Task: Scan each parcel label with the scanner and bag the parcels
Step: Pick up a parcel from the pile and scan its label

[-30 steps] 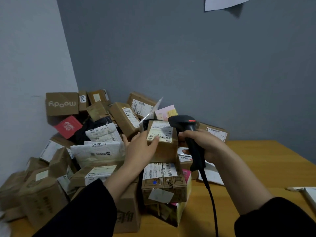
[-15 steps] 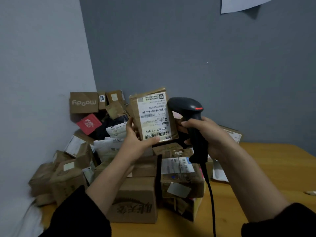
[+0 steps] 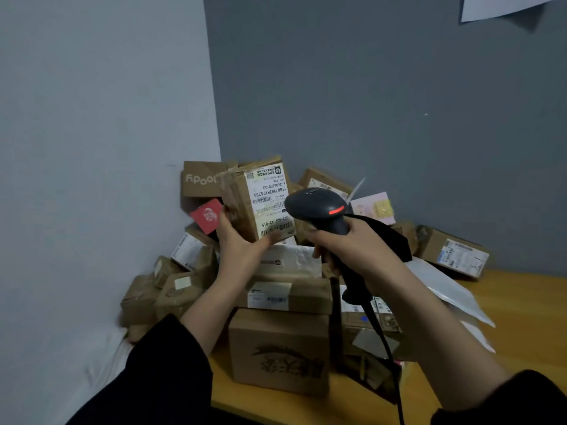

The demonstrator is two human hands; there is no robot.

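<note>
Up, left hand (image 3: 242, 240) holds parcel (image 3: 260, 197); right hand (image 3: 352, 243) grips scanner (image 3: 319, 207).

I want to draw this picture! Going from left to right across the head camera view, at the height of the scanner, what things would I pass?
red packet → held parcel with its white label → scanner → pink packet → brown box by the wall.

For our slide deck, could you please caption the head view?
Left hand holds a labelled parcel while right hand aims the scanner at it.
</note>
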